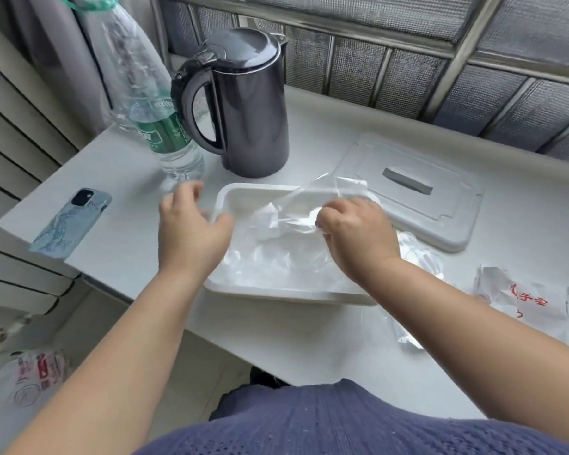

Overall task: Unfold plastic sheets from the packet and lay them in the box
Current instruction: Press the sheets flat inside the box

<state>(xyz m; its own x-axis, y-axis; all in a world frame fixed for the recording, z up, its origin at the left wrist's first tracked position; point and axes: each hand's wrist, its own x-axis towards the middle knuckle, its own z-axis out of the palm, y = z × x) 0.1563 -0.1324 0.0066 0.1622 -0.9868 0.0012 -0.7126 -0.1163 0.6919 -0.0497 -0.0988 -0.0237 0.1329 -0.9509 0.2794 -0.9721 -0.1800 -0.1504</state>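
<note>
Clear plastic this thin clings to itself. We judge the sheet point(322, 188) that our right hand point(358, 233) pinches above the white box point(243, 188) could bunch on the crumpled sheets point(276, 262) already inside, or slide over the far rim toward the lid point(418, 208). Our left hand point(191, 224) hovers by the left rim, fingers loose, holding nothing.

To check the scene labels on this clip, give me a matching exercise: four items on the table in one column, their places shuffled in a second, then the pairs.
Things:
1. kettle
2. phone
3. lid
4. packet

Places:
A. at the table's left edge, camera side up
B. right of the box, toward the person
C. upright, behind the box
D. lying flat, right of the box, toward the window

Pairs: 1-C, 2-A, 3-D, 4-B
</note>
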